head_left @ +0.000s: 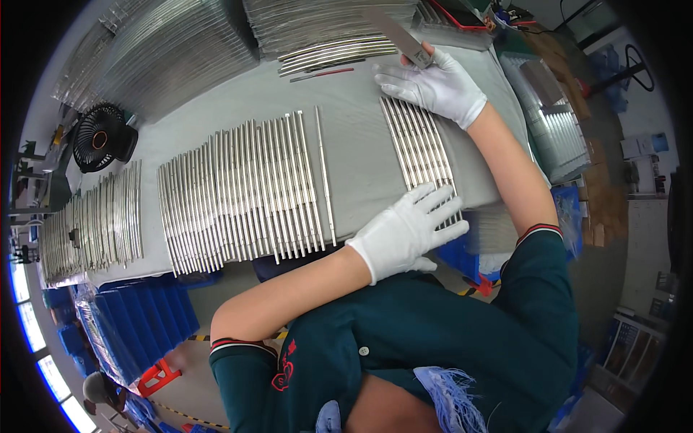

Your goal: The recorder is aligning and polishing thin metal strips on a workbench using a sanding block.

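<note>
A short row of thin metal rods [416, 141] lies side by side on the grey table [354, 137]. My left hand [406, 229], in a white glove, lies flat with spread fingers on the near ends of these rods. At their far ends my right hand [435, 85], also gloved, pinches a flat grey metal strip [398, 37] that sticks up and away from the rods.
A wide row of the same rods [242, 191] lies to the left, with another batch [90, 224] further left. Stacks of rods [325, 29] fill the far edge. A small black fan [101, 136] stands at the left. Blue bins [137, 325] sit below the table.
</note>
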The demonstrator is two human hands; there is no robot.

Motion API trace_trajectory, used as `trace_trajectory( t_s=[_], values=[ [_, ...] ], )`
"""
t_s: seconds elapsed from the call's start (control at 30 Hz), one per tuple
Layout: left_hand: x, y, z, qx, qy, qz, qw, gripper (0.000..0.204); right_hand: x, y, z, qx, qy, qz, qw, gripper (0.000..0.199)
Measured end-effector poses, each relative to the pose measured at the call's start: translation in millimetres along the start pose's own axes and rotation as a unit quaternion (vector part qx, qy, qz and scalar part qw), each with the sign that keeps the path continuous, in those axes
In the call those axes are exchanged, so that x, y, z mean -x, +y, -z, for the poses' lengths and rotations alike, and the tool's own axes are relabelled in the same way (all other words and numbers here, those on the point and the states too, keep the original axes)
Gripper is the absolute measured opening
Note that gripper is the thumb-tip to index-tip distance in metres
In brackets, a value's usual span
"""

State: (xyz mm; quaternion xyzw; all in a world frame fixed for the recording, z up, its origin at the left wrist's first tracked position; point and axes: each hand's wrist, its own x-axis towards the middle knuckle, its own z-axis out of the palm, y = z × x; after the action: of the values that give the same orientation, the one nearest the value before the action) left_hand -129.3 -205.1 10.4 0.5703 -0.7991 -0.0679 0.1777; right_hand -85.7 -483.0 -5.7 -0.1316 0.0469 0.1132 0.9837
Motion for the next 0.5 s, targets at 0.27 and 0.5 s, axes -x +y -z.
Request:
trace_trajectory(
  t_s=[0.27,0.5],
  values=[
    [-44,-2,-19,-0.037,-0.049,-0.067,0.996,0.071,8,7,11,-0.065,0.021,-0.024,0.997,0.046],
    [5,-4,-3,-0.025,-0.076,-0.035,0.996,0.066,-34,35,6,-0.021,-0.013,-0.085,0.996,0.049]
  ],
)
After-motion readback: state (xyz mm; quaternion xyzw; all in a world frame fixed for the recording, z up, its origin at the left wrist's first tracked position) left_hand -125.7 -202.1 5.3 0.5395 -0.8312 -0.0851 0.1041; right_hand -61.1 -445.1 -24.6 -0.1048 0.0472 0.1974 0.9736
